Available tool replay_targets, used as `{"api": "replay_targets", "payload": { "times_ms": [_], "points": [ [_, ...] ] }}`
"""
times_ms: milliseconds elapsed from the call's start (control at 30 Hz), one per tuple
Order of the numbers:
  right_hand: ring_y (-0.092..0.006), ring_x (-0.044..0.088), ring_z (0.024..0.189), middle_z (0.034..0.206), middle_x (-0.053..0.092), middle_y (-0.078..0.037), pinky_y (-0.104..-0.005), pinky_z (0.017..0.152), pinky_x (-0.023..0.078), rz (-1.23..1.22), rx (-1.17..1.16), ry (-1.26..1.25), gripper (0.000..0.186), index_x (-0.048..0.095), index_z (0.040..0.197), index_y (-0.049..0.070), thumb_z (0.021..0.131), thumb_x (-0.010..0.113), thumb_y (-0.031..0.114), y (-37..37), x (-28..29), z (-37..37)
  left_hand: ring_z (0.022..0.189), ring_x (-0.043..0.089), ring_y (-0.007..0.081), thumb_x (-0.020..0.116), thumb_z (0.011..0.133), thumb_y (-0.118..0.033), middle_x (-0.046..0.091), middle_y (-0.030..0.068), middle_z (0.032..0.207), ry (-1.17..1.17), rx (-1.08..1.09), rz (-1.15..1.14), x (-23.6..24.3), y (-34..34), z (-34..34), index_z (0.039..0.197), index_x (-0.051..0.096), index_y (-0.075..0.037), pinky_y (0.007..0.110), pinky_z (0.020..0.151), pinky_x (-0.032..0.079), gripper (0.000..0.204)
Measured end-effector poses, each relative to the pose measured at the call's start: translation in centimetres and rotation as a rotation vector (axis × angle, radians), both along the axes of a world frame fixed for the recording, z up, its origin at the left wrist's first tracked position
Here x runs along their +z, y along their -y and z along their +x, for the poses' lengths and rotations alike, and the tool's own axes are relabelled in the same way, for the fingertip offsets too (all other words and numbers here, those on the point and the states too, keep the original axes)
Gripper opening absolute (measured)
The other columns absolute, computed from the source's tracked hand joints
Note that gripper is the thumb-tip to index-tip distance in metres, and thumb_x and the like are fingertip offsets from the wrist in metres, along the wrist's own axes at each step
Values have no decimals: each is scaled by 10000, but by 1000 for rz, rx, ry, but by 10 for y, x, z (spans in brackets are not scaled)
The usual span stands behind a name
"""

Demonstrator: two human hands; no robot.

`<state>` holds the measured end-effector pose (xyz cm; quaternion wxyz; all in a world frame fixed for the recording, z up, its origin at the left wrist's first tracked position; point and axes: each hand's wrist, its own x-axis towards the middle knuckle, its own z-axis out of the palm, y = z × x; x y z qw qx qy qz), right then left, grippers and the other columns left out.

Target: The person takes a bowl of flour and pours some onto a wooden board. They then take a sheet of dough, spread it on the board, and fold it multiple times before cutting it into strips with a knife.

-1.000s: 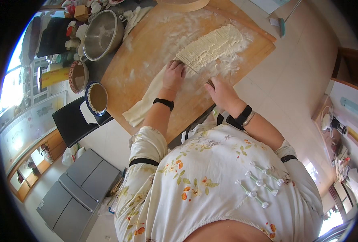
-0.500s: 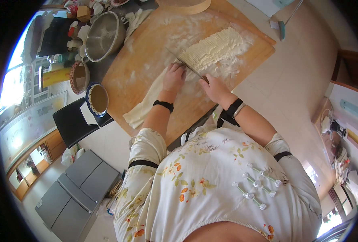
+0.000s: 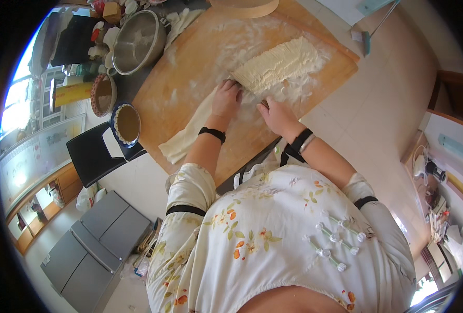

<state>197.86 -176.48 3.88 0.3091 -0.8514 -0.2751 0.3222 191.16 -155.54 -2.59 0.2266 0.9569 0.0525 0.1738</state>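
Observation:
A long folded sheet of dough [image 3: 190, 136] runs diagonally across the floured wooden board [image 3: 190, 68]. My left hand [image 3: 227, 100] presses on its upper end with the fingers curled and held together. In my right hand [image 3: 282, 117] is a kitchen knife [image 3: 264, 104], gripped by the handle. Its blade stands edge-on at the dough end beside my left fingertips and is hardly visible. Just beyond the blade lies a band of thinly sliced noodles [image 3: 278, 63], still in a neat row and dusted with flour.
Left of the board stand a large metal bowl [image 3: 118, 55], a patterned bowl [image 3: 97, 95] and a blue-rimmed bowl [image 3: 118, 124]. A white cloth [image 3: 179, 26] lies by the metal bowl. A round wooden item [image 3: 247, 10] rests at the far edge. A black chair [image 3: 93, 154] is at lower left.
The knife blade, seen slanting past my left fingers before, has turned nearly edge-on and is mostly lost from sight. Both hands keep almost the same place; the view has shifted slightly.

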Motion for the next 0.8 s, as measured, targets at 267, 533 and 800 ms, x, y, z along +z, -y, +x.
{"api": "replay_targets", "payload": {
  "times_ms": [267,533,800],
  "points": [
    [-500,637,880,893,672,-309,-554,768,500,72,10,47,394,582,1042,-23,1019,523,365,21,11,-6,1053,605,311,720,764,-83,686,69,1035,19,23,-14,-5,-3,-5,948,721,-85,394,913,528,184],
    [-499,644,883,888,675,-308,-555,777,503,-14,42,24,401,580,1043,-28,1023,513,367,6,12,-1,1039,607,306,722,757,-83,688,58,1016,31,19,-3,0,-1,-2,933,722,-87,395,900,532,176],
    [-507,632,857,868,671,-305,-556,764,497,169,-30,27,411,572,1024,-34,1016,526,374,0,-13,2,1046,611,307,728,758,-91,693,71,1053,23,15,-32,-2,-5,-12,953,727,-85,396,919,525,195]
  ]
}}
